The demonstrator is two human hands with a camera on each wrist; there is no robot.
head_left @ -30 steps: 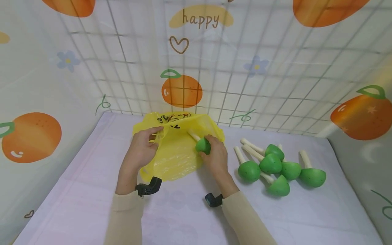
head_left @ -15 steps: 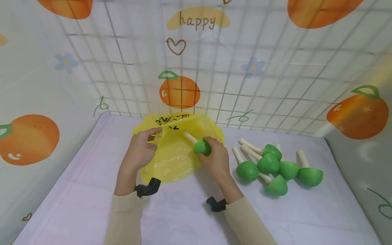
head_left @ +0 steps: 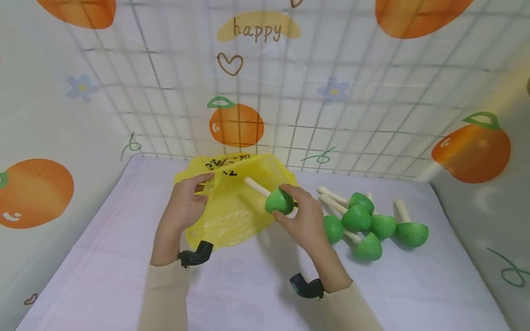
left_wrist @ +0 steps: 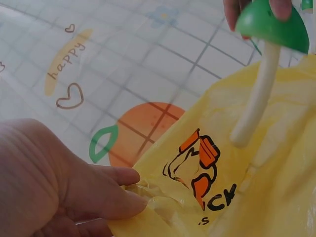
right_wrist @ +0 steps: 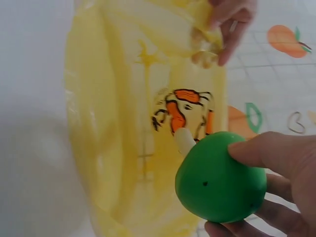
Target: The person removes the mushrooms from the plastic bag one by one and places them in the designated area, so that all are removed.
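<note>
A yellow plastic bag with black and orange print lies by the back wall, its mouth toward me. At its left edge, my left hand pinches the film between thumb and fingers, clearest in the left wrist view, where the bag is pulled up beside the thumb. My right hand grips a toy mushroom by its green cap. The white stem points away from me and to the left, over the bag. In the right wrist view, the mushroom's cap partly hides the stem.
Several more green-capped mushrooms lie in a cluster on the pale tablecloth, right of my right hand, which overlaps the nearest one. Behind the bag rises a wire grid wall covered with orange-printed sheeting.
My right hand has drawn the mushroom back and to the right, relative to the bag, and its whole stem now shows. The left hand keeps its hold. The head view has shifted slightly.
</note>
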